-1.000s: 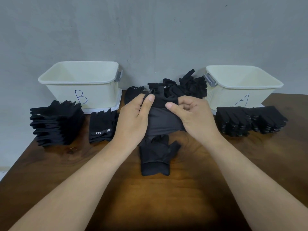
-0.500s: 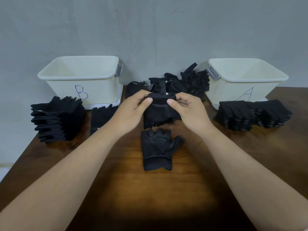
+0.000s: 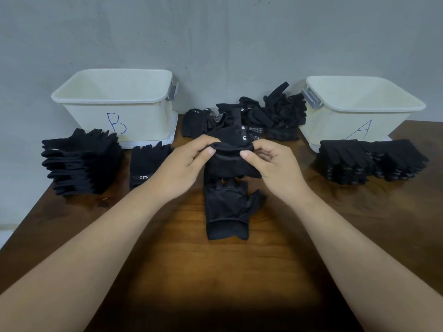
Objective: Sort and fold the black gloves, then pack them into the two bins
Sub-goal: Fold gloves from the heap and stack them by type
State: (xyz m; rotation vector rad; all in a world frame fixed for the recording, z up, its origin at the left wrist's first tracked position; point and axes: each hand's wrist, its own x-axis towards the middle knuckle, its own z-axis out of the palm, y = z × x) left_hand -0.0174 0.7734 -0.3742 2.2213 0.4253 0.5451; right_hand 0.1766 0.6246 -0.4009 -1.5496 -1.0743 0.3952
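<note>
Grey, mottled plaster wall [image 3: 215, 32] backs a dark wooden table [image 3: 215, 271] with a glossy, streaked grain. Two cream plastic bins with rolled rims and grey clip handles stand at the back. The left bin [image 3: 143, 121] carries a hand-drawn blue "B", and the right bin [image 3: 335, 125] a thin "A".

Between them lies a loose heap [image 3: 271, 113] of black fabric gloves, some with dotted palms. At the centre, the person's left hand [image 3: 177, 168] and right hand [image 3: 278, 168] hold one black glove [image 3: 230, 164] just above the table. Each hand pinches its cuff edge between thumb and curled forefingers, and the soft knit bunches between them. A small white "5.11" mark shows on a tab just behind that cuff.

Directly below it, a second glove [image 3: 227, 209] lies flat on the wood, short fingers pointing away and its thumb splayed to the right.

A tall, tidy stack [image 3: 81, 164] of folded gloves sits in front of the "B" bin. Beside it a short pile [image 3: 146, 166] shows the same mark upside down. Two dotted-palm stacks [image 3: 345, 164] sit in front of the "A" bin.
</note>
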